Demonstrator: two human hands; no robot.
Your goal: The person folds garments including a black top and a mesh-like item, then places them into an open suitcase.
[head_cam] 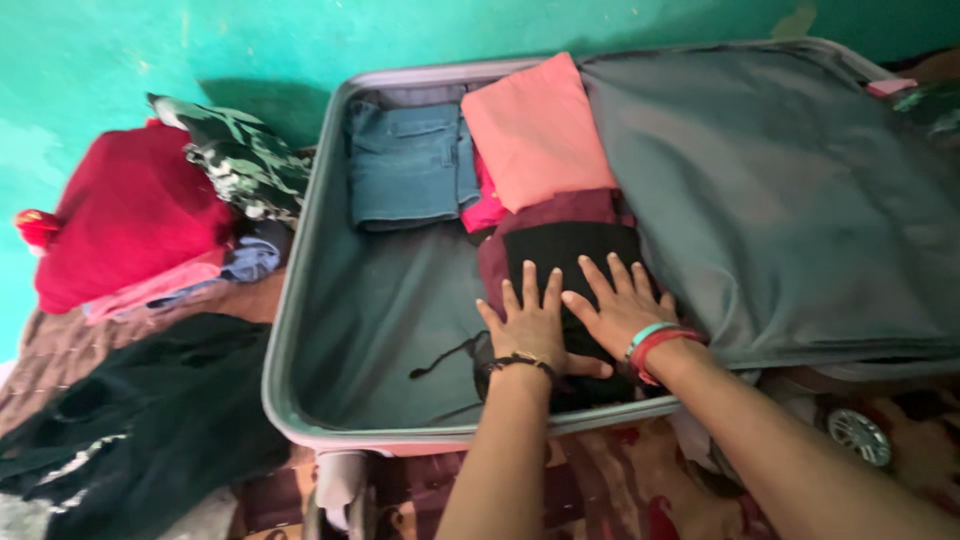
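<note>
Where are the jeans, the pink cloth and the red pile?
Jeans (408,165): head view, middle of the folded denim.
Pink cloth (535,130): head view, its flat top.
Red pile (130,210): head view, its front.

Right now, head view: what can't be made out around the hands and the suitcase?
- Black garment: near part hidden under left hand and right hand.
- Suitcase right half: contents covered by grey divider flap.
- Clothes pile: lower layers hidden by red garment.
</note>
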